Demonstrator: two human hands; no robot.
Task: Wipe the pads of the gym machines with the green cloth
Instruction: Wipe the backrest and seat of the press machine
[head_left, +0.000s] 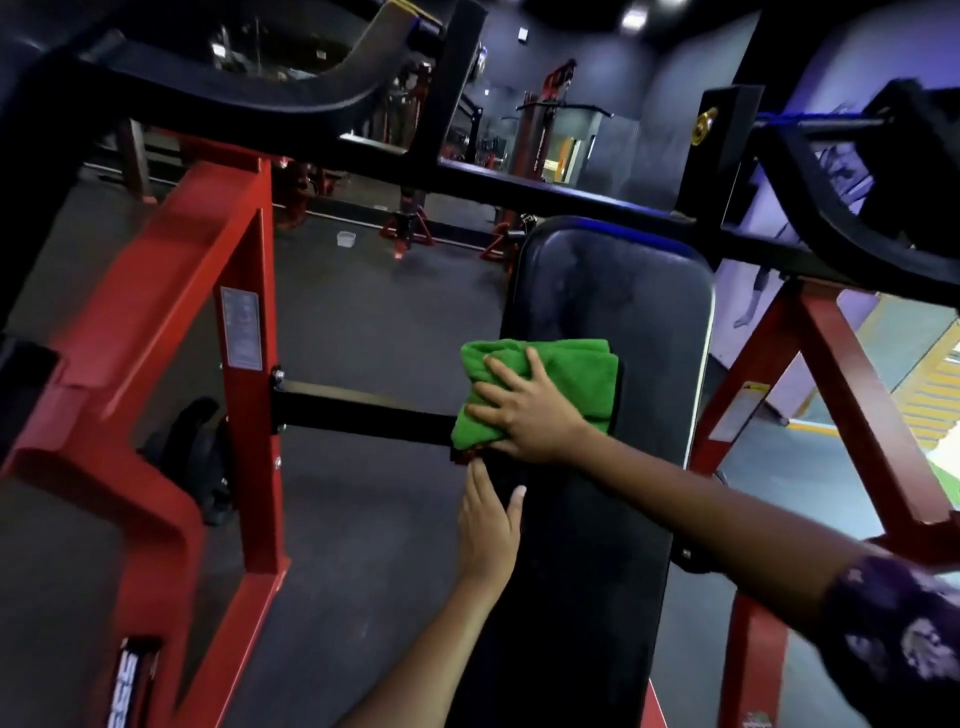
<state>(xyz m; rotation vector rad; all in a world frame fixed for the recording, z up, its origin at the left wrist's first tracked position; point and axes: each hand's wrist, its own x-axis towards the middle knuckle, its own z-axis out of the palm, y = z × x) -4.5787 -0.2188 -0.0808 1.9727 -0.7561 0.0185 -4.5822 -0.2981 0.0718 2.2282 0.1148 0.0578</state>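
A long black pad (613, 312) of a red-framed gym machine runs from the bottom centre up to the middle of the view. A folded green cloth (571, 374) lies against the pad's left edge. My right hand (524, 410) presses flat on the cloth, fingers spread. Just below it, my left hand (488, 525) rests on the pad's left edge, fingers straight along the side and thumb on the face. It holds nothing.
The red frame (249, 415) stands to the left, joined to the pad by a black crossbar (358, 410). Black lever arms (519, 187) cross overhead. A red strut (841, 384) slants at the right. A dark bag (197, 447) lies on the floor. More machines stand behind.
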